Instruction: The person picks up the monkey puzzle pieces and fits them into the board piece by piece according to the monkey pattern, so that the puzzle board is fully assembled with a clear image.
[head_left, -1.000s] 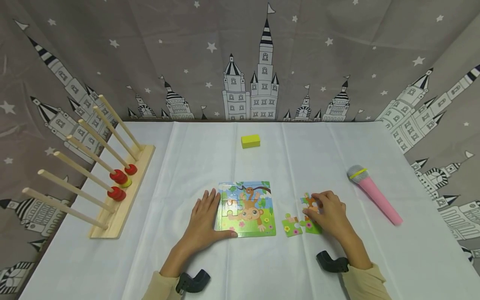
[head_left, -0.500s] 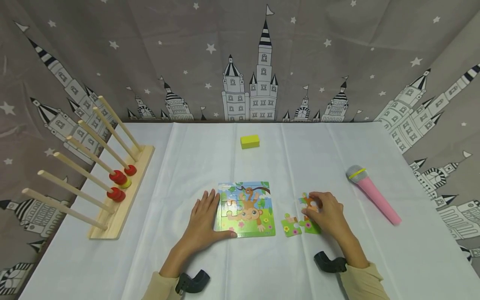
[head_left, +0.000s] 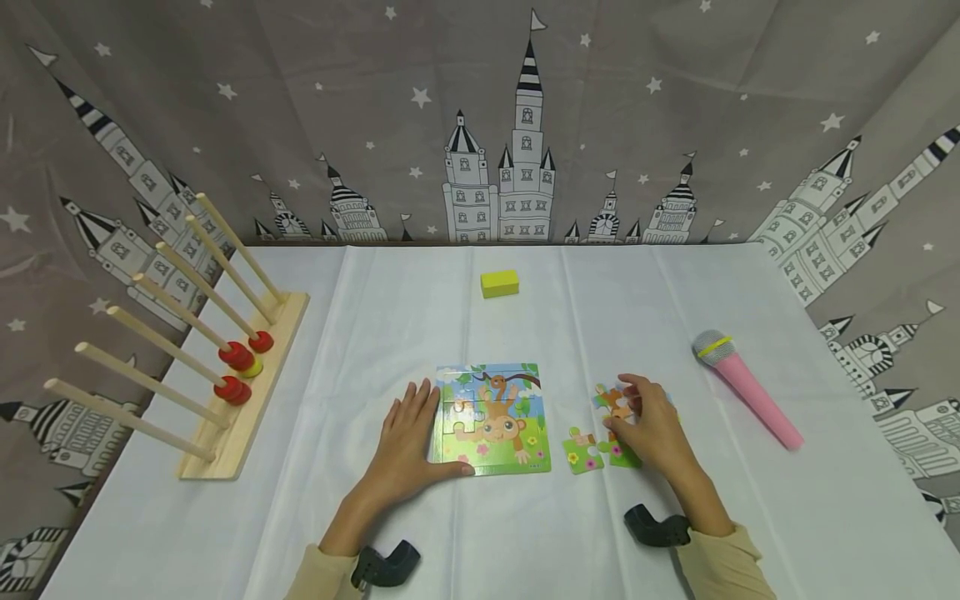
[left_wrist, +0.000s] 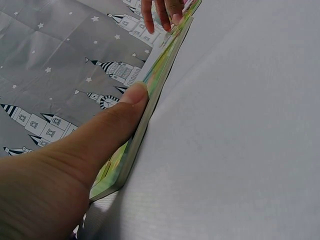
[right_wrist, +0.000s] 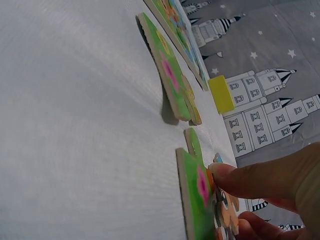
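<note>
Wooden pegs (head_left: 210, 291), seven; puzzle board (head_left: 504, 429), one, left hand (head_left: 405, 446) touching edge.

Puzzle (head_left: 495, 425) at lower centre, left hand (head_left: 405, 446) along its left edge; small block (head_left: 499, 284) behind. Loose pieces (head_left: 583, 457) to its right (right hand (head_left: 654, 429) over their right side), microphone (head_left: 753, 396) beyond. Peg rack (head_left: 258, 398) far left.

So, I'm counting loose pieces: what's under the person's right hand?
Puzzle pieces stick out from under the right hand, one green with a pink flower. The hand hides the rest, so I can't count them.
</note>
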